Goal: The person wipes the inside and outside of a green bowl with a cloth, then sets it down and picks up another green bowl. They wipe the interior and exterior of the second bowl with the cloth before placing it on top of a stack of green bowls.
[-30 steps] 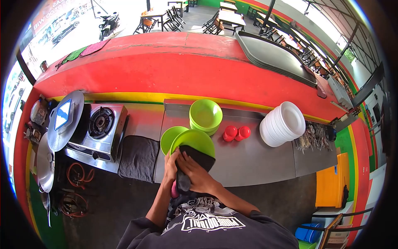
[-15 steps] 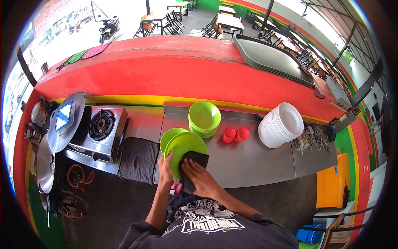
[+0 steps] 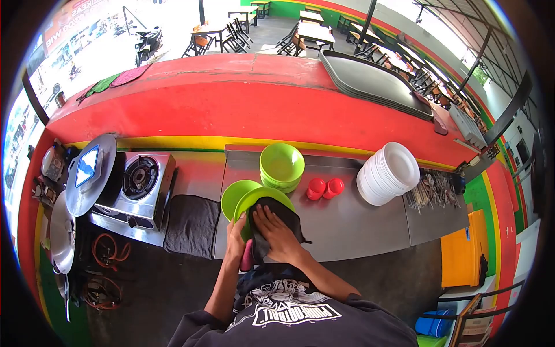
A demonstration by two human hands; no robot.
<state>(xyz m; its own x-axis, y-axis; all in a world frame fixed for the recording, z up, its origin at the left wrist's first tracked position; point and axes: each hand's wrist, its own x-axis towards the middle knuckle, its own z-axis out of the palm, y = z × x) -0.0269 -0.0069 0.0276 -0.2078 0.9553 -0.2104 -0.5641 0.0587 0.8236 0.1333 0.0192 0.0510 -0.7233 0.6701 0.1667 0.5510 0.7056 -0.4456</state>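
Observation:
My left hand point(image 3: 235, 238) grips the near left edge of a lime-green bowl point(image 3: 247, 200), tilted over the steel counter's front edge. My right hand point(image 3: 278, 238) presses a black cloth point(image 3: 283, 209) into that bowl, fingers laid along the fabric; the cloth hides most of the inside. Just behind it, to the left, another green bowl point(image 3: 231, 194) shows partly. A stack of green bowls point(image 3: 282, 163) stands farther back on the counter. Below my left hand is a pink item point(image 3: 247, 258), mostly hidden, which I cannot make out.
Two red containers point(image 3: 325, 188) and a stack of white plates point(image 3: 388, 175) stand to the right, with a heap of cutlery point(image 3: 432, 189) beyond. Leftward lie a folded dark cloth point(image 3: 191, 225) and a gas stove point(image 3: 139, 182). Trays point(image 3: 376, 84) rest on the red ledge point(image 3: 202, 98).
My right hand has slid the black cloth up and across the bowl, so it covers more of the inside. My left hand keeps its hold on the bowl's edge.

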